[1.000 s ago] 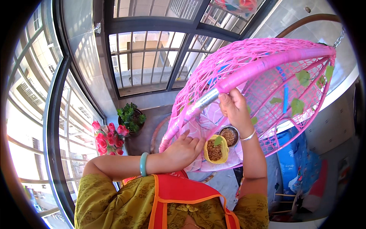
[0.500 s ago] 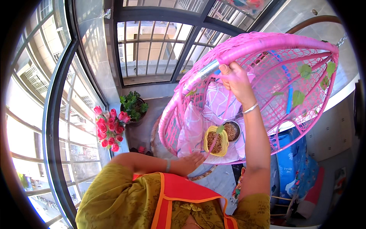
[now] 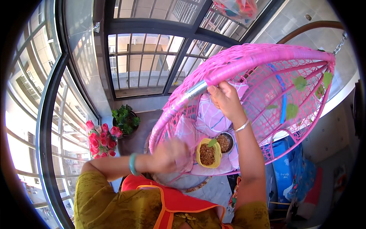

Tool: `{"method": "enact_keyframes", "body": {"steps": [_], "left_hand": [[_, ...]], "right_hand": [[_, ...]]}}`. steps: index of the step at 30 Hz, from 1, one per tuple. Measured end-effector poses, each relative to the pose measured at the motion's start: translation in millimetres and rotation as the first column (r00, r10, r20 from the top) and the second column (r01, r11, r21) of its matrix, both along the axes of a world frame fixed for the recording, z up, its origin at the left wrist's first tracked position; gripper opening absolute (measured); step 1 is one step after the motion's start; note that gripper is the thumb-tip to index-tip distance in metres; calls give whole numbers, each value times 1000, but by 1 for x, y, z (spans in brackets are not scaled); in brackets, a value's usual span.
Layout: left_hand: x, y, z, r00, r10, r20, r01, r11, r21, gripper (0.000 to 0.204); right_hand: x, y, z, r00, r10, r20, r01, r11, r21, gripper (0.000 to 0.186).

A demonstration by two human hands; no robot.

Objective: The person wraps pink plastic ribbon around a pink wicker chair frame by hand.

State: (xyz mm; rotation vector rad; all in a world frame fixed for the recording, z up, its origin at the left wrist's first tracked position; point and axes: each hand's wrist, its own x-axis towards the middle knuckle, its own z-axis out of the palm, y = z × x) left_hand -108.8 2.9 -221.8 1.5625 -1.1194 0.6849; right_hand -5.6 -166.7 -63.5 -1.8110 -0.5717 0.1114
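A pink hanging basket chair (image 3: 259, 63) fills the upper right; its rim is wrapped in pink strip, and a bare silver stretch of tube (image 3: 193, 92) shows. My right hand (image 3: 225, 100) is closed just under the rim where the wrapping meets the metal, apparently pinching the pink strip, mostly hidden by the fingers. Motion smears my left hand (image 3: 171, 155), raised before the chair's near left side; its fingers and anything in them are unclear. On the pink patterned cushion (image 3: 211, 114) stand a yellow plastic basket (image 3: 207, 154) and a metal bowl (image 3: 225, 142), both holding brown nut-like pieces.
Red artificial roses (image 3: 101, 139) and a green potted plant (image 3: 126, 119) stand left by the barred windows (image 3: 143, 63). A chain (image 3: 339, 44) meets the chair at upper right. Blue packages (image 3: 284, 168) lie beyond its right side.
My left hand has swung up and leftward from beside the yellow basket. My right hand stays at the rim's bare metal end. The whole view has shifted slightly.
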Motion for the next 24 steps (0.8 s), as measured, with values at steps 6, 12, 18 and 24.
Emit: {"method": "enact_keyframes", "body": {"steps": [6,12,18,24], "left_hand": [[79,25,145,886,53,-461,18,989,149,42],[91,14,134,940,-52,-337,86,993,86,39],[105,12,125,880,-159,-449,186,982,16,30],[132,17,128,524,-544,-655,611,776,-157,20]], "right_hand": [[-21,-10,5,999,-32,-39,30,999,-41,22],[-38,-17,13,998,-3,61,15,980,-199,21],[-51,-10,26,989,-147,33,149,920,-363,17],[-68,10,51,973,-229,-40,183,862,-474,19]]}}
